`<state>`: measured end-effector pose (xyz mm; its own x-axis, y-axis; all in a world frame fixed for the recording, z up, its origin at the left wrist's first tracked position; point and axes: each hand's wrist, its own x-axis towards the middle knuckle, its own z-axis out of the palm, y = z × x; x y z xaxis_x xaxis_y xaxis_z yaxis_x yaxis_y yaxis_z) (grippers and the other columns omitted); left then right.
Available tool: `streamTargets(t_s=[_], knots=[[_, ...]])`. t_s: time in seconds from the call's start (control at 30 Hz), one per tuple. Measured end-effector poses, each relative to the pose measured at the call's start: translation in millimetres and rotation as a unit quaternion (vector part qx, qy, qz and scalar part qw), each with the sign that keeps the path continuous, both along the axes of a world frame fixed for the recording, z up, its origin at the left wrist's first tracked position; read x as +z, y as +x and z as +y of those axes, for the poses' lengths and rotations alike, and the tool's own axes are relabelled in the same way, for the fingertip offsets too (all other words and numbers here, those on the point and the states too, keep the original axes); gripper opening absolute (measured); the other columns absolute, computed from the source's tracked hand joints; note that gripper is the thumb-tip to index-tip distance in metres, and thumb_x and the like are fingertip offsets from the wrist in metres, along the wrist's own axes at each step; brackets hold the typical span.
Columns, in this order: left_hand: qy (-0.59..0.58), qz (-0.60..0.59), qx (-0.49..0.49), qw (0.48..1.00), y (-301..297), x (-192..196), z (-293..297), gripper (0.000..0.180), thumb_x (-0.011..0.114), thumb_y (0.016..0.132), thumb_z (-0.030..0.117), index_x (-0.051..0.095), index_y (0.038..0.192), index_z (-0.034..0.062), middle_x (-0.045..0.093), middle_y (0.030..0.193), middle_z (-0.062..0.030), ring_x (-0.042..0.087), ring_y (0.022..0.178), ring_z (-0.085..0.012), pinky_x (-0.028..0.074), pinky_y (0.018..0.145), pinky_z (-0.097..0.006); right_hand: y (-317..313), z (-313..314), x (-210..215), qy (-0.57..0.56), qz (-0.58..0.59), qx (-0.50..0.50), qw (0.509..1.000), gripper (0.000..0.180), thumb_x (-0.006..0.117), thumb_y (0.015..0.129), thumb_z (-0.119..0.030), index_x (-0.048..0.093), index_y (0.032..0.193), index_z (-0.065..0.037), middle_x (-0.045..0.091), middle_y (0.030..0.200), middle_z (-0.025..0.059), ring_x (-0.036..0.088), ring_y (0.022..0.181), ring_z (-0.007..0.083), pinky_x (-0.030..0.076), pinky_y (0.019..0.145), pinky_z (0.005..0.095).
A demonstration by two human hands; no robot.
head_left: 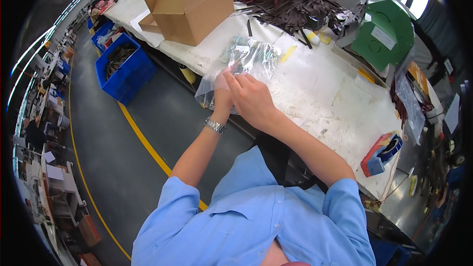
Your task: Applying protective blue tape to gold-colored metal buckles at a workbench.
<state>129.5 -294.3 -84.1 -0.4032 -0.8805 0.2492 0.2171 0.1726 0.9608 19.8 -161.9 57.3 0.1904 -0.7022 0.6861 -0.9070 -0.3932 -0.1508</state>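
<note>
A clear plastic bag [266, 61] lies near the table's left edge, with greenish patterned pieces [251, 49] inside its far part. Its near end is loose and crumpled and hangs toward the table edge. My left hand [223, 96] is at this near end, partly covered by the film and by my other hand; its fingers are mostly hidden. Crossing over from the right, my right hand [252, 99] has its fingers bent together on the film, pinching it beside my left hand. A metal watch [215, 125] circles my left wrist.
An open cardboard box [204, 10] stands beyond the bag. Dark strips [295, 7] are heaped at the back. To the right are a green machine [384, 34] and a tape dispenser [382, 153]. A blue crate [125, 69] sits on the floor at left.
</note>
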Motion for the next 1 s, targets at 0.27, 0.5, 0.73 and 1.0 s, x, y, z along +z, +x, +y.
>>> streamTargets(t_s=[0.27, 0.5, 0.73, 1.0], knots=[[-0.276, -0.232, 0.167, 0.918, -46.1, -29.6, -77.7, 0.059, 0.069, 0.105, 0.036, 0.060, 0.152, 0.0012, 0.062, 0.149, -0.0158, 0.057, 0.138, -0.0280, 0.049, 0.112, -0.049, -3.1, 0.2, -11.2, 0.030, -0.054, -0.015, 0.998, 0.047, 0.071, 0.093, -0.007, 0.063, 0.138, 0.001, 0.065, 0.096, 0.0120, 0.068, 0.090, 0.0299, 0.057, 0.077, 0.0411], [-0.523, -0.423, 0.300, 0.677, -69.9, -25.3, -87.5, 0.064, 0.065, 0.106, 0.043, 0.057, 0.154, 0.0027, 0.058, 0.155, -0.0177, 0.051, 0.146, -0.0320, 0.043, 0.117, -0.056, -6.6, 6.3, -26.9, 0.040, -0.133, 0.013, 0.990, 0.044, 0.071, 0.094, -0.007, 0.064, 0.137, 0.000, 0.069, 0.100, 0.0132, 0.071, 0.092, 0.0317, 0.058, 0.078, 0.0426], [-0.488, -0.586, 0.222, 0.608, -74.5, -10.3, -93.6, 0.070, 0.056, 0.108, 0.054, 0.053, 0.158, 0.0048, 0.052, 0.163, -0.0167, 0.039, 0.156, -0.0373, 0.033, 0.121, -0.068, -4.6, 10.4, -44.0, 0.053, -0.165, 0.028, 0.985, 0.045, 0.071, 0.090, -0.006, 0.061, 0.134, -0.001, 0.070, 0.101, 0.0153, 0.072, 0.095, 0.0349, 0.058, 0.080, 0.0460], [-0.534, -0.310, 0.114, 0.779, -38.5, 10.9, -42.6, 0.053, 0.057, 0.111, 0.019, 0.050, 0.160, 0.0014, 0.031, 0.175, -0.0231, 0.030, 0.163, -0.0396, 0.031, 0.129, -0.054, -44.5, 55.7, -55.6, 0.101, -0.165, -0.016, 0.981, 0.048, 0.075, 0.094, -0.012, 0.058, 0.138, 0.000, 0.068, 0.123, 0.0172, 0.068, 0.113, 0.0367, 0.055, 0.096, 0.0464]])
